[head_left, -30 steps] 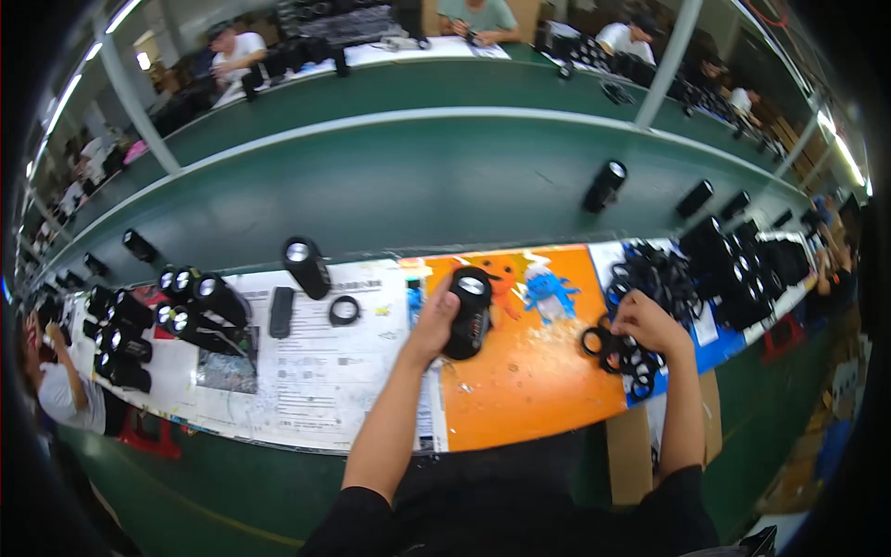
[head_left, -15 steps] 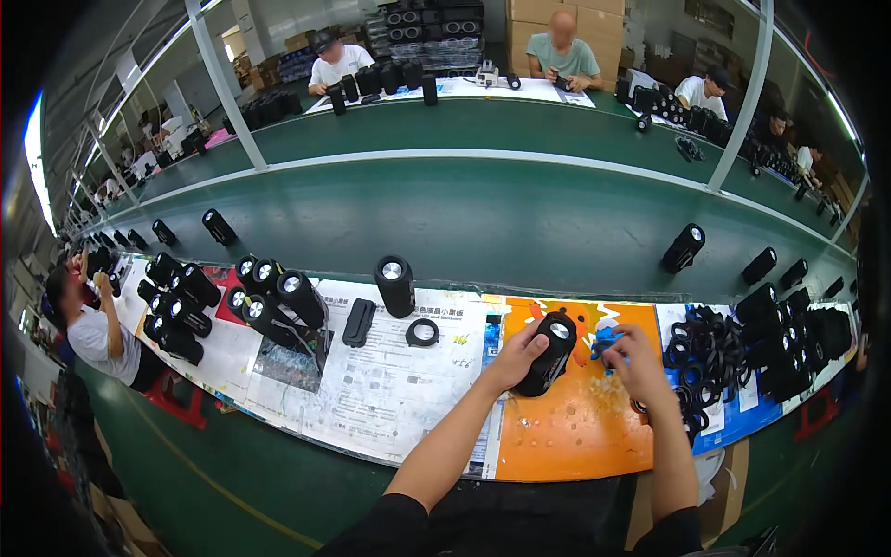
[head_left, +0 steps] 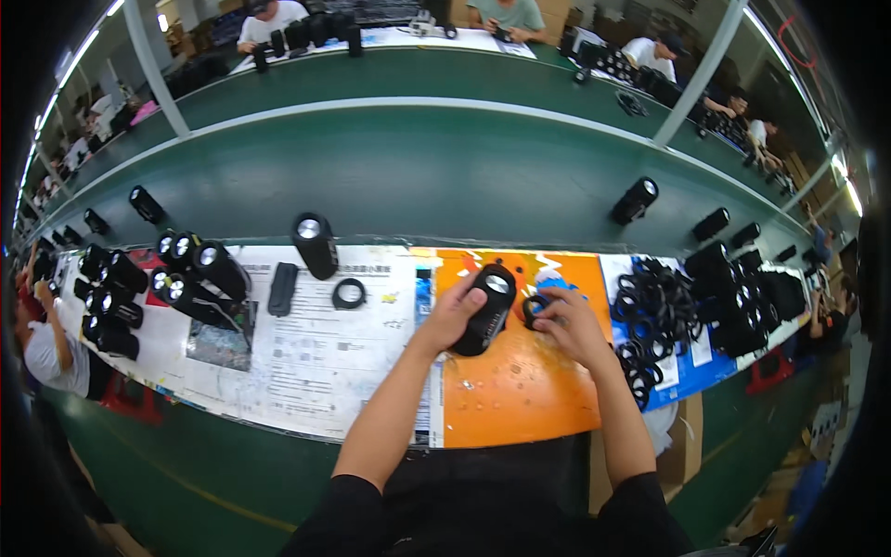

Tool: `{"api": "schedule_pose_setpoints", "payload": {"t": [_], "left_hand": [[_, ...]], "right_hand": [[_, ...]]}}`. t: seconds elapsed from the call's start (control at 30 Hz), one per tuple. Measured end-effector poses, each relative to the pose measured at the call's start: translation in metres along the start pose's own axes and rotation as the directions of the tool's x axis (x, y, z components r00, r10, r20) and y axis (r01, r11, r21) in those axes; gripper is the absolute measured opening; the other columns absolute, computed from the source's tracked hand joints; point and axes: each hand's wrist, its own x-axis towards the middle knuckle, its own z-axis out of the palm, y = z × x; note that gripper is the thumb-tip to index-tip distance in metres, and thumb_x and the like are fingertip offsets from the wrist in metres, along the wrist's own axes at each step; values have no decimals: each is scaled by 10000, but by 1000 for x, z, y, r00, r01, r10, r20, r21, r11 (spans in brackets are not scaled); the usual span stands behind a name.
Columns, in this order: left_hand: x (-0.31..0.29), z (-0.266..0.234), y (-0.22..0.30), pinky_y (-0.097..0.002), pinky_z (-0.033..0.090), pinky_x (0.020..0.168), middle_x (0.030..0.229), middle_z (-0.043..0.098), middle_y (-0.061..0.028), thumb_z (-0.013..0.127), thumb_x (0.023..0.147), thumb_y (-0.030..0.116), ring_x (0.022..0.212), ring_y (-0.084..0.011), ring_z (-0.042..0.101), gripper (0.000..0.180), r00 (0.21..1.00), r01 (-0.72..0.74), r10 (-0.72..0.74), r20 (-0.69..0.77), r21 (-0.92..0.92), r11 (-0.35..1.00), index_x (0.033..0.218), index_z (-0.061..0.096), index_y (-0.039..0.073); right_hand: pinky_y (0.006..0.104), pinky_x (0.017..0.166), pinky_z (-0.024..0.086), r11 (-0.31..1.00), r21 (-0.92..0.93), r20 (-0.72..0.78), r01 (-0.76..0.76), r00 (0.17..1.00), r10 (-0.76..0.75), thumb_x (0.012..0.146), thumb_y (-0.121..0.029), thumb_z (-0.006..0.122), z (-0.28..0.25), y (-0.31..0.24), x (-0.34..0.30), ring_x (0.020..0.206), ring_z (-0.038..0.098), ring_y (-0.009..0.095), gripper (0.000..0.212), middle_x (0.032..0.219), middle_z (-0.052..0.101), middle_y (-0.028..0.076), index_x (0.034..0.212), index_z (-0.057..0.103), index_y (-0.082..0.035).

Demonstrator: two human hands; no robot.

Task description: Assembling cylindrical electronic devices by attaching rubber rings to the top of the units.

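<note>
A black cylindrical speaker (head_left: 488, 316) with a shiny round end is gripped in my left hand (head_left: 449, 317), tilted above an orange board (head_left: 520, 399). Just to its right, my right hand (head_left: 573, 325) pinches a small black ring (head_left: 533, 312) between thumb and fingers. The ring is apart from the speaker. Beyond my right fingers, a blue and white patch (head_left: 560, 282) shows on the board. Right of that hand lies a heap of black rings (head_left: 657, 302).
A speaker (head_left: 316, 246), a dark oblong part (head_left: 283, 290) and a single ring (head_left: 349, 294) occupy the white sheet. Several speakers (head_left: 221, 269) cluster left; black parts (head_left: 738, 302) are piled right. Beyond runs a green conveyor (head_left: 399, 176) carrying speakers. Co-workers sit across and at left.
The whole view has shifted, so the bench appears further left and higher. My left hand keeps its speaker. My right hand has turned, and a black ring now shows plainly in its fingers.
</note>
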Motion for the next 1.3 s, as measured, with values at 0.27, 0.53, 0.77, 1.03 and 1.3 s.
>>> {"api": "schedule_pose_setpoints", "payload": {"t": [0.27,0.53,0.77,1.03,1.3], "left_hand": [[3,7,1,-328,642,826,1205,749,-111,725,1036,619,945,-213,778,806,998,-7,6,56,12,1000,1562,538,38],[4,11,3,-321,640,858,1236,735,-113,757,974,685,1012,-208,776,908,997,11,-13,82,25,1000,1547,533,18],[5,6,-1,-328,654,872,1270,734,-127,786,896,761,1067,-219,787,1047,996,22,-30,85,86,996,1571,496,14],[7,8,7,-330,666,879,1277,740,-130,772,891,782,1076,-232,794,1032,994,27,-30,101,34,999,1546,530,22],[7,7,11,-312,657,888,1286,749,-136,706,996,715,1040,-207,795,901,990,11,-6,140,-35,999,1518,556,-4]], "right_hand": [[392,1144,525,680,719,68,-140,989,132,1024,-100,795,-40,-34,40,1305,685,244,123,1477,700,216,1058,777,17],[385,1042,592,910,407,356,-84,931,-74,1003,-147,813,-68,-88,91,1151,752,229,163,1386,759,168,1056,805,7],[435,1115,571,965,252,361,77,917,-168,959,-141,848,-73,-96,97,1274,722,290,154,1413,759,129,1085,827,-56],[449,1098,573,957,157,408,244,866,-288,935,-170,846,-71,-99,104,1265,716,321,164,1419,766,99,1047,810,-57],[443,1059,589,971,159,286,180,933,-220,934,-204,870,-51,-95,101,1188,753,308,194,1372,792,95,1053,804,-65]]}}
